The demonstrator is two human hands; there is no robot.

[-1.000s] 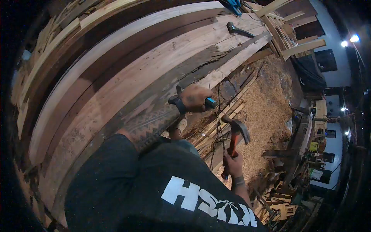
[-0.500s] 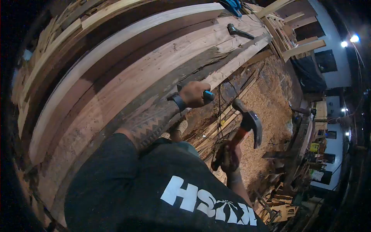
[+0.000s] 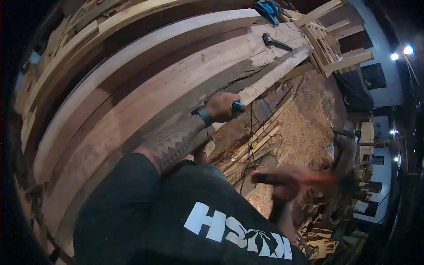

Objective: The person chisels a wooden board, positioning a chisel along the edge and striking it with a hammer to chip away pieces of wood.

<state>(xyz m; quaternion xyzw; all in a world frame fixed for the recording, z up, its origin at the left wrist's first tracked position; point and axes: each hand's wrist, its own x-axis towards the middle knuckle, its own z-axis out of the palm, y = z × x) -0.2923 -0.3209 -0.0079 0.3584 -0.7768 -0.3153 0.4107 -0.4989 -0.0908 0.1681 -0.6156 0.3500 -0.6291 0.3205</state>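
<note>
My left hand (image 3: 220,108) is wrapped round a tool with a blue-and-black handle (image 3: 238,108), above the edge of a long rough plank (image 3: 176,99). The hand hides most of this tool, probably a chisel. A dark band circles my left wrist, and the forearm is patterned. Lower right, my right hand (image 3: 287,187) grips a hammer (image 3: 316,180) by its red-and-black handle. Hand and hammer are smeared by motion. The handle's butt points left; the head, toward the right, is too blurred to make out.
A dark metal tool (image 3: 276,42) and a blue tool (image 3: 267,12) lie at the planks' far end. Beyond stands a wooden frame (image 3: 329,39). Shavings (image 3: 304,128), thin strips and dark cords (image 3: 251,145) cover the floor. Scrap wood (image 3: 320,240) lies lower right.
My right hand has swung the hammer down and rightward, away from my left hand, its head now pointing right. My left hand has barely moved, still round the blue-and-black handle.
</note>
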